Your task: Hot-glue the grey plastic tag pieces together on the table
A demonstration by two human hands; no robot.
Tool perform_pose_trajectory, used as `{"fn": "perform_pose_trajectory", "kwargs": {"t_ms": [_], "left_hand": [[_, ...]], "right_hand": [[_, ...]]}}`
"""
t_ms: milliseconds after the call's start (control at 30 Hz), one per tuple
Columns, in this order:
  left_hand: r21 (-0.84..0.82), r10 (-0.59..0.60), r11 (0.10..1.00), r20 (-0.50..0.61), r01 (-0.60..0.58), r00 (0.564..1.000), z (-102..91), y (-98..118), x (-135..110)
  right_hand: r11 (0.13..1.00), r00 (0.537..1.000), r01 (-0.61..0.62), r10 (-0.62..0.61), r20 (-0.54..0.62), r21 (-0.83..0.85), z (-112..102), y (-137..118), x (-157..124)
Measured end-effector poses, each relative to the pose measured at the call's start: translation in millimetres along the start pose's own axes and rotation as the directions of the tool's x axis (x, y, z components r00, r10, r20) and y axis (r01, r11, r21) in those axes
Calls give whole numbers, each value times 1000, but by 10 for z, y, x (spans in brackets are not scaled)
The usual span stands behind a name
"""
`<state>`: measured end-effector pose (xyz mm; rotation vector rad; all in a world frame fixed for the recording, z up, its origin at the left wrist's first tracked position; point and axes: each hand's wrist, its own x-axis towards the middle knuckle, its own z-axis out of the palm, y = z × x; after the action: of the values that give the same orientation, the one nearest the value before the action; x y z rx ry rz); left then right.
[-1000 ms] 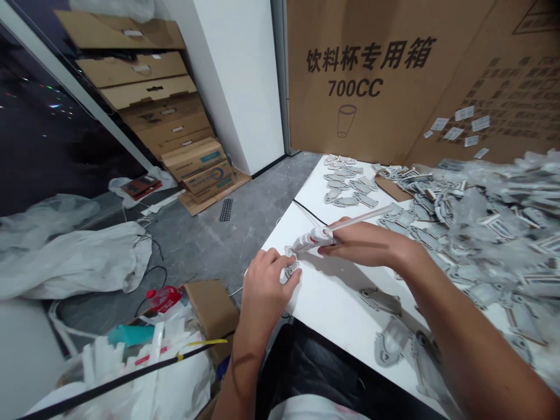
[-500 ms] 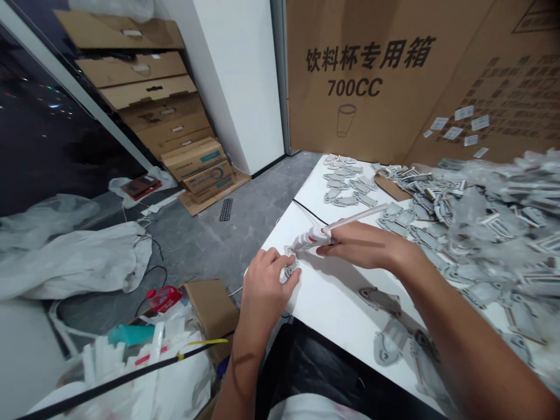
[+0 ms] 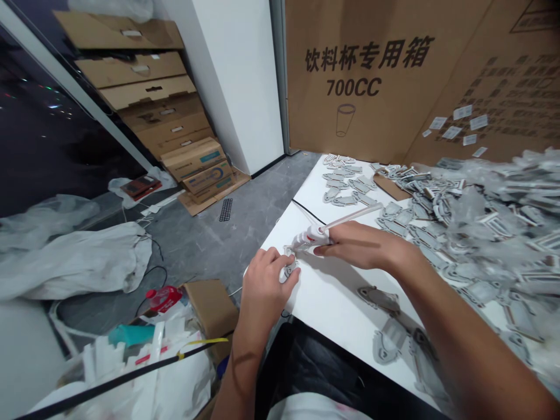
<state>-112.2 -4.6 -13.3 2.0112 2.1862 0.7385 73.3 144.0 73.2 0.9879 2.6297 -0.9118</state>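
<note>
My right hand is closed around a white hot glue gun, with a long clear glue stick poking out of its back end. The gun's nozzle points down and left, at a small grey flat piece on the table's left edge. Thumb and fingers of my left hand pinch that piece and cover part of it. Whether the nozzle touches it I cannot tell. Nearer my body, several similar grey pieces lie under my right forearm.
The white table carries a large heap of grey pieces and plastic bags on the right, and rows of pieces at its far end. A black cord crosses the left edge. Behind stands a big cardboard box; a full waste box is at lower left.
The back of the glue gun and my right hand have shifted very slightly left. My left hand and the piece stay in place.
</note>
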Motion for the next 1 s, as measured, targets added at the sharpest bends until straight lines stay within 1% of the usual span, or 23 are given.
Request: {"fn": "perform_pose_trajectory", "kwargs": {"t_ms": [100, 333, 433, 633, 1000], "left_hand": [[-3, -4, 1000, 1, 4, 1000, -3, 6, -1], [-9, 2, 1000, -1, -2, 1000, -9, 14, 0], [-6, 4, 1000, -2, -4, 1000, -10, 12, -3], [0, -3, 1000, -2, 3, 1000, -8, 14, -6], [-10, -14, 1000, 4, 14, 1000, -20, 24, -3]], "right_hand": [[1000, 1000, -16, 16, 0, -9, 1, 0, 7], [1000, 999, -3, 3, -33, 22, 12, 7, 7], [1000, 1000, 3, -3, -28, 19, 9, -2, 9], [1000, 1000, -26, 26, 2, 11, 8, -10, 20], [998, 998, -64, 64, -7, 30, 12, -34, 3]]}}
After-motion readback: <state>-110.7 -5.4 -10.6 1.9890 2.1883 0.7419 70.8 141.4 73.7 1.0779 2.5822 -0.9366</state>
